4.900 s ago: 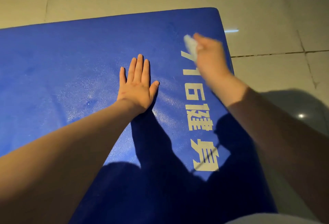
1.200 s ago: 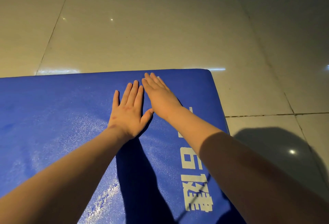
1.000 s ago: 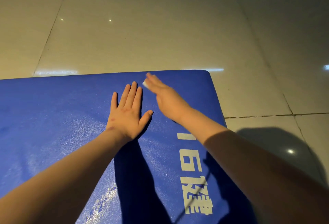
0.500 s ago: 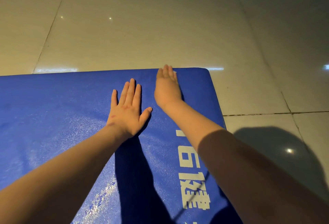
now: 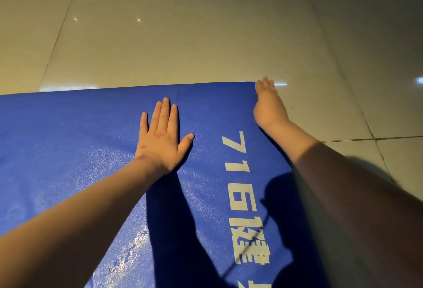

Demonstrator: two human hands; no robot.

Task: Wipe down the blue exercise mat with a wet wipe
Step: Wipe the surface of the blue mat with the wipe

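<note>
1. On the tiled floor, the blue mat lies flat, with lettering along its right edge; its long axis is uncertain because the frame crops it.
2. My left hand presses flat, fingers straight.
3. My right hand covers the mat's far right corner; the wipe is hidden and the grip unclear.
4. A damp sheen at near left suggests wiping is probably well along.

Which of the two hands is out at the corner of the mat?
The right hand, at the far right corner of the blue mat; the left hand lies flat further in.
</note>
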